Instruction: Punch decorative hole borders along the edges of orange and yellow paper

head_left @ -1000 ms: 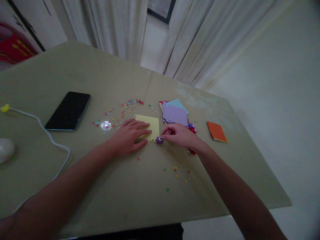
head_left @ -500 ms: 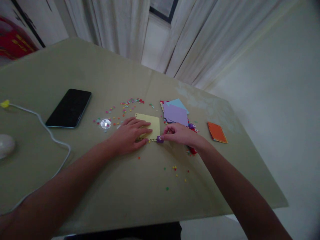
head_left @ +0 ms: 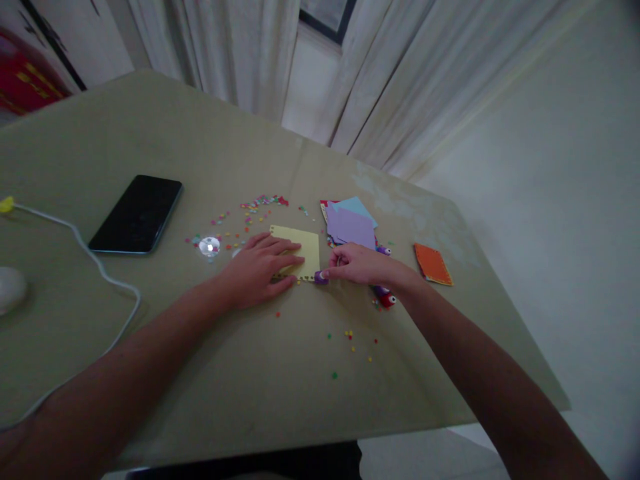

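Observation:
A square sheet of yellow paper point(head_left: 311, 250) lies on the table, with small cut-outs along its lower edge and at its upper left corner. My left hand point(head_left: 260, 268) rests flat over the sheet's left part, fingers spread. At the lower right corner of the sheet sits a small purple craft punch point(head_left: 321, 277), and my right hand point(head_left: 357, 264) is closed on it. Fingers and thumb cover part of the punch. Just beyond the right hand is a stack of purple and blue paper point(head_left: 353, 225).
Colored paper bits point(head_left: 263, 203) are scattered behind and in front of the hands. More punches with googly eyes point(head_left: 386, 298) lie partly under my right wrist. An orange felt square point(head_left: 433, 264) is at right. A black tablet point(head_left: 137, 215) and a white cable point(head_left: 103, 269) lie left.
The view has shifted slightly. A red and purple punch with a googly eye shows more clearly below my right wrist. Both hands keep nearly the same places on paper and punch.

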The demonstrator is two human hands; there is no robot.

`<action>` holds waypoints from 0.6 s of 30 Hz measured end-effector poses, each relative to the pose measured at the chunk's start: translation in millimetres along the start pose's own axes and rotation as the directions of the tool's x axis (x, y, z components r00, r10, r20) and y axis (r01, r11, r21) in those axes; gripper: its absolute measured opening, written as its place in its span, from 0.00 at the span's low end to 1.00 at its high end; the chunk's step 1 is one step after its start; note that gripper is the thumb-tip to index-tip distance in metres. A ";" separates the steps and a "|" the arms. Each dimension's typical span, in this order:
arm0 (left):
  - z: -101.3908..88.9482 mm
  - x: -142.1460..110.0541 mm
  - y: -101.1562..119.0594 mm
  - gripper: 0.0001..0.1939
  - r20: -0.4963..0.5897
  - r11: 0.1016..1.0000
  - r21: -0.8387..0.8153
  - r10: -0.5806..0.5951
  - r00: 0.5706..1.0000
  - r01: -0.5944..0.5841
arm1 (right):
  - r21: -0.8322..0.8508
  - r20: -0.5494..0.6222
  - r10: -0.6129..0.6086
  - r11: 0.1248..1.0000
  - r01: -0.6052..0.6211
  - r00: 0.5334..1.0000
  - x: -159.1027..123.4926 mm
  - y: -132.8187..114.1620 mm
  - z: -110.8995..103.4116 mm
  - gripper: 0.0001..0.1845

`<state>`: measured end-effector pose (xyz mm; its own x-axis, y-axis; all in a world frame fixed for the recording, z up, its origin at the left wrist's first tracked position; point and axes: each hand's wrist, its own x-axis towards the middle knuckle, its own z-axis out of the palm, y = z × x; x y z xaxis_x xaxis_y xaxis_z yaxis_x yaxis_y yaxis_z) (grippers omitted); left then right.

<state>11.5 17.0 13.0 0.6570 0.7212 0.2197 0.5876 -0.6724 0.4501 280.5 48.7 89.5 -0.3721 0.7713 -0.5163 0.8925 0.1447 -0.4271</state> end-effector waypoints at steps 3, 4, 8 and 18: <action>-0.3 0.2 0.2 0.21 0.001 1.000 -0.006 -0.002 1.000 0.002 | -0.002 0.005 0.023 1.000 -0.023 1.000 -0.5 -0.8 -0.2 0.16; -0.2 0.2 0.1 0.21 -0.003 1.000 -0.009 -0.002 1.000 0.002 | -0.001 0.008 0.027 1.000 -0.027 1.000 -0.7 -1.1 0.1 0.16; 1.3 0.1 -1.0 0.21 -0.016 1.000 -0.008 0.003 1.000 -0.003 | 0.011 0.003 0.037 0.999 -0.037 0.999 -1.6 -2.4 1.5 0.16; 1.1 0.0 -0.1 0.21 0.002 1.000 0.015 0.001 1.000 -0.001 | 0.000 0.039 0.068 0.998 -0.068 0.997 -1.4 -4.9 1.0 0.18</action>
<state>11.9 16.9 12.1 0.6586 0.7202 0.2182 0.5942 -0.6756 0.4365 276.4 46.3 91.6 -0.3204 0.7547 -0.5725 0.9158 0.0924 -0.3908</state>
